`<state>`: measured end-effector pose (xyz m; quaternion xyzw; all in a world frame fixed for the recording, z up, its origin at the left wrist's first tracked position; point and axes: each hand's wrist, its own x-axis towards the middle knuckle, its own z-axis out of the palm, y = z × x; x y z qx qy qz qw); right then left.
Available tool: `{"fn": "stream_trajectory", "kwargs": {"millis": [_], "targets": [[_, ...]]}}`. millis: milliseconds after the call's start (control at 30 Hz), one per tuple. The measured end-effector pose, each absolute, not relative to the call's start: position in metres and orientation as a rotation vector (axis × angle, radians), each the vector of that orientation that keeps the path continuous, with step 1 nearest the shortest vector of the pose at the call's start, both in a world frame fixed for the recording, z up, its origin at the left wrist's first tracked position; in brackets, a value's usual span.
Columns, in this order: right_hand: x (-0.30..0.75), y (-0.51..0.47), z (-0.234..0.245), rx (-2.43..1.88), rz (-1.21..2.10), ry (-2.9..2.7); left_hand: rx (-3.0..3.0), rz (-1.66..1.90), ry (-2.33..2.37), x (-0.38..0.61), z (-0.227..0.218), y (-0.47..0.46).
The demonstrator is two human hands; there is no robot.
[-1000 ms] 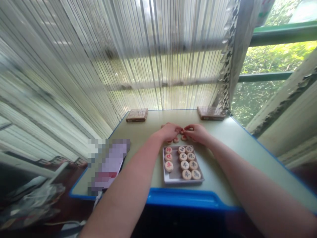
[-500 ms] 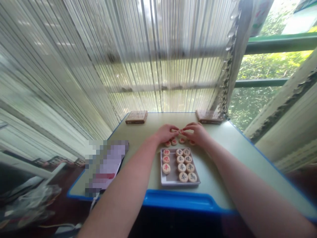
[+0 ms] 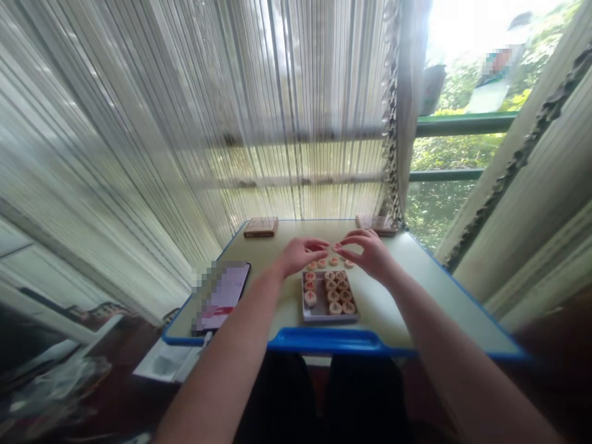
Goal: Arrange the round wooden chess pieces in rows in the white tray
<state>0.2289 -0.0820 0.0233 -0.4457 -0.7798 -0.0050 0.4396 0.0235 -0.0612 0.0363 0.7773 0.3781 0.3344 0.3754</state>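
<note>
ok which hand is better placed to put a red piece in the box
Probably the right hand: a red-marked piece is at its fingertips, whereas the left hand has its fingers parted and holds nothing I can make out. The box is near both.

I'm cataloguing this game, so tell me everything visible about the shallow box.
The shallow box is an open rectangle, pale-rimmed with a greyish floor, perhaps cardboard. It lies flat on the table near the blue edge. Three red-marked pieces line its left side; eight dark-marked pieces form two columns at right. The left hand and right hand don't touch it.
</note>
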Motion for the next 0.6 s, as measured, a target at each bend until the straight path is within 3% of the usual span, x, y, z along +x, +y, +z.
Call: {"fn": "stream_trajectory", "kwargs": {"millis": [233, 600], "targets": [[0.195, -0.155, 0.002, -1.021, -0.038, -1.861, 2.109, 1.163, 1.133, -0.001, 0.011, -0.129], [0.169, -0.180, -0.038, -1.088, -0.148, -1.894, 2.027, 1.018, 1.135, -0.021, -0.016, -0.181]]}}
